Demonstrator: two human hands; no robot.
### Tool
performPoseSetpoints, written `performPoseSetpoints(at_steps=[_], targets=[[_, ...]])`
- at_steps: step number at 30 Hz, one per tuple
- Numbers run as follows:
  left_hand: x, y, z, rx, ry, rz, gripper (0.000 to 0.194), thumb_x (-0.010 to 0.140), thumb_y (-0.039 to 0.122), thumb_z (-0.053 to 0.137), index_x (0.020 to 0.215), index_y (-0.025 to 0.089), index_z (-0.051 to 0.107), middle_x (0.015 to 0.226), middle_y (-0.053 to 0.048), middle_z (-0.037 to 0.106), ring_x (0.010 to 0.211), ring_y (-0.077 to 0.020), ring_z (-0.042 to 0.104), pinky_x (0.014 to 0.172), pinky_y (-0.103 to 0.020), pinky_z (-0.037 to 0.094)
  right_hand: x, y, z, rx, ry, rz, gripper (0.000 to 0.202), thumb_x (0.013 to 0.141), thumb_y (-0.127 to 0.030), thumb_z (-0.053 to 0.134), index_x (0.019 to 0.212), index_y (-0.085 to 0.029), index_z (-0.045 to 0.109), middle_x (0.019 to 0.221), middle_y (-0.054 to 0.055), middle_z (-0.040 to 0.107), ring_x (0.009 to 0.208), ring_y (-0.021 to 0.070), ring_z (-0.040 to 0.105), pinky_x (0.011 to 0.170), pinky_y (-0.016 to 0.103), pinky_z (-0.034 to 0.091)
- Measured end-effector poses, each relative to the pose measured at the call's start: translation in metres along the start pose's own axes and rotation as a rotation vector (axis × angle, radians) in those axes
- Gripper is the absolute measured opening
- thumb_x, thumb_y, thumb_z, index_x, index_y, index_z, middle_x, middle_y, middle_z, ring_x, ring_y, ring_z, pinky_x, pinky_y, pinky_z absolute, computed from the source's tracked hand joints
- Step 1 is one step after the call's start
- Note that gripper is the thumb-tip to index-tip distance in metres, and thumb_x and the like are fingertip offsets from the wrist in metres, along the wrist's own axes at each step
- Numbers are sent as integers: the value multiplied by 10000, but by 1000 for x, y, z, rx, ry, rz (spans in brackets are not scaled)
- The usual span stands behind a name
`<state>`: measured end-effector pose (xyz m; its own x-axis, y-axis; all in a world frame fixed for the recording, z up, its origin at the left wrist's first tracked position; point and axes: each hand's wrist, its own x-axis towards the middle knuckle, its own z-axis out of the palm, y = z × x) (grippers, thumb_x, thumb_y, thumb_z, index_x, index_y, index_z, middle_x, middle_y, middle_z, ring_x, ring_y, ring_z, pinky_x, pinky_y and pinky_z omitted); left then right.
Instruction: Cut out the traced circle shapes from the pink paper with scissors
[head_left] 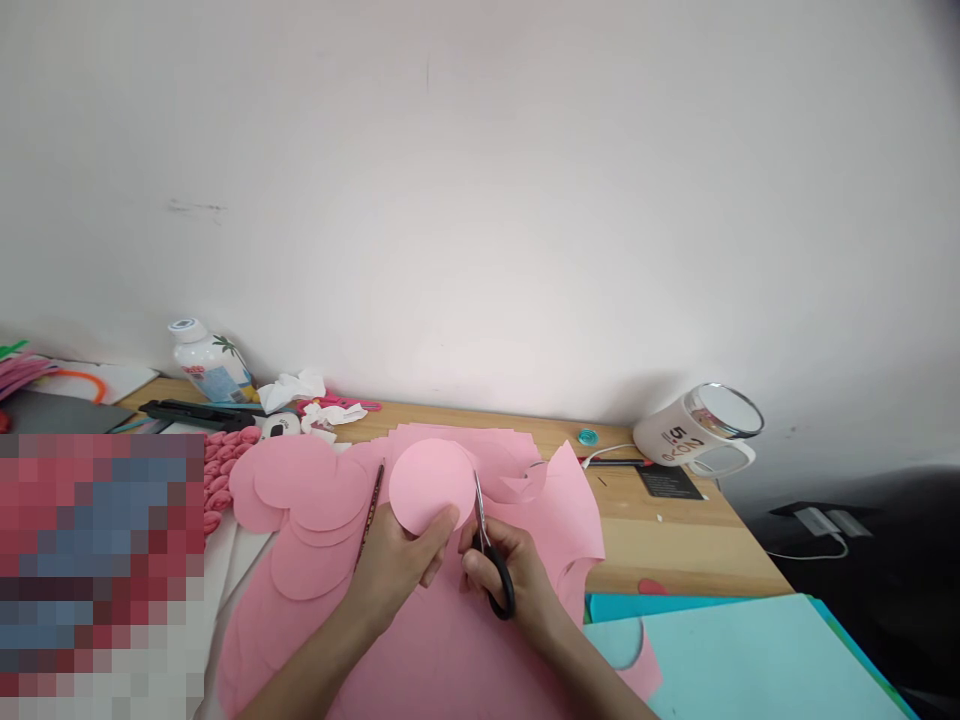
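Observation:
A pink paper circle [433, 480] is pinched in my left hand [401, 560], with the thumb lying on its face. My right hand [510, 575] grips black-handled scissors [501, 590], whose blades point up along the circle's right edge. Whether the blades touch the paper I cannot tell. Beneath both hands lie large pink paper sheets [450, 650], some with curved cut edges. Several cut pink circles [315, 565] overlap to the left. A dark patterned pencil [373, 510] rests on the pink paper beside my left hand.
A white mug [679, 440] stands at the back right, a white bottle [210, 365] at the back left. Crumpled tissue [292, 390] and braided pink yarn [225, 465] lie left. Light blue sheets [735, 650] cover the front right. A white wall [480, 250] rises behind the wooden table [675, 540].

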<state>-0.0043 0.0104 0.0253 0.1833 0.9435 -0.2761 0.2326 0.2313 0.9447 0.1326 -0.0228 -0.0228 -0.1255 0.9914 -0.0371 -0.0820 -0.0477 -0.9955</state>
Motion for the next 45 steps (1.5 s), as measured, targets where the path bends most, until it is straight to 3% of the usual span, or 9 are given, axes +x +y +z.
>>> performPoseSetpoints(at_steps=[13,21,29,35,45], targets=[[-1,0,1,-21,-17,41,423,744,349,508,378,202,354,322,39,373,373,-85,337,460,-239,316,-1,0,1,-6,1,25,200,730,-314,578,604,-181,496,433,-49,485,398,96,436,394,213,329],[0,-3,0,-120,-74,58,390,774,371,478,435,180,448,345,46,408,334,-79,368,447,-236,335,0,4,2,2,1,33,194,718,-327,593,622,-183,505,403,-65,469,375,98,437,393,216,349],[-1,1,2,-64,37,39,405,702,337,554,386,203,340,310,62,337,319,-65,299,389,-228,272,0,3,2,42,-23,72,278,688,-405,673,659,-172,525,461,-39,505,387,95,414,399,218,308],[-2,-1,3,11,-49,16,404,718,336,507,366,196,368,300,56,334,297,-61,294,393,-231,285,2,1,-1,51,-55,-48,374,638,-500,712,705,-181,528,553,-46,391,507,108,324,466,238,263],[-1,-4,2,-1,-54,16,394,723,340,513,384,195,373,301,64,322,291,-58,278,374,-229,264,2,0,0,42,-39,-90,384,659,-518,695,679,-179,515,571,-43,367,534,111,286,464,234,221]])
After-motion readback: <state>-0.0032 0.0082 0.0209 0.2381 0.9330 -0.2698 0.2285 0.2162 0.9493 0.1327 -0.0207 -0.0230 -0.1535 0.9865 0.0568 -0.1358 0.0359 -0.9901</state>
